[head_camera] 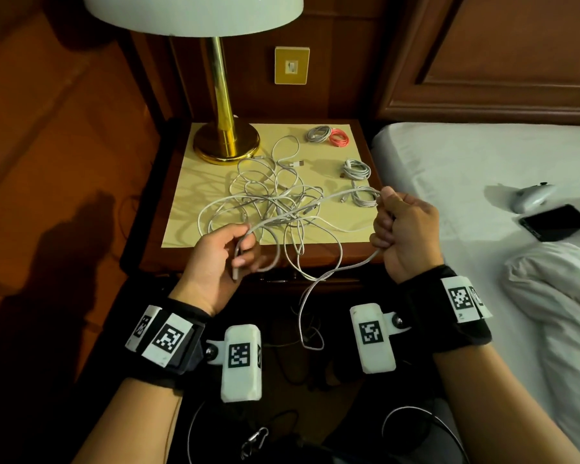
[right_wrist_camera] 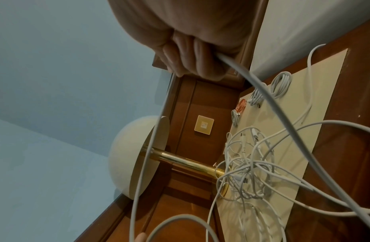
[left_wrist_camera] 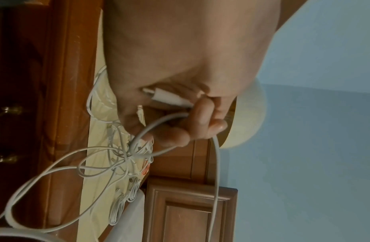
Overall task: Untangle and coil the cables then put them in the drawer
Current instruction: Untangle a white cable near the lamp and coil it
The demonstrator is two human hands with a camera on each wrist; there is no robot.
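A loose tangle of white cables sprawls across the cream mat on a wooden nightstand, with one long loop hanging off the front edge toward the floor. One white cable from the tangle is stretched between two hands. The left hand has its fingers curled around the cable's plug end; the right hand is a closed fist clamped on the cable further along. Four finished coils sit along the mat's right side: a grey coil, a pink coil, and two white coils. One brass lamp stands at the back left. The left wrist view alone shows the white plug pressed in the palm and brass drawer pulls. The right wrist view alone shows several connectors inside the tangle.
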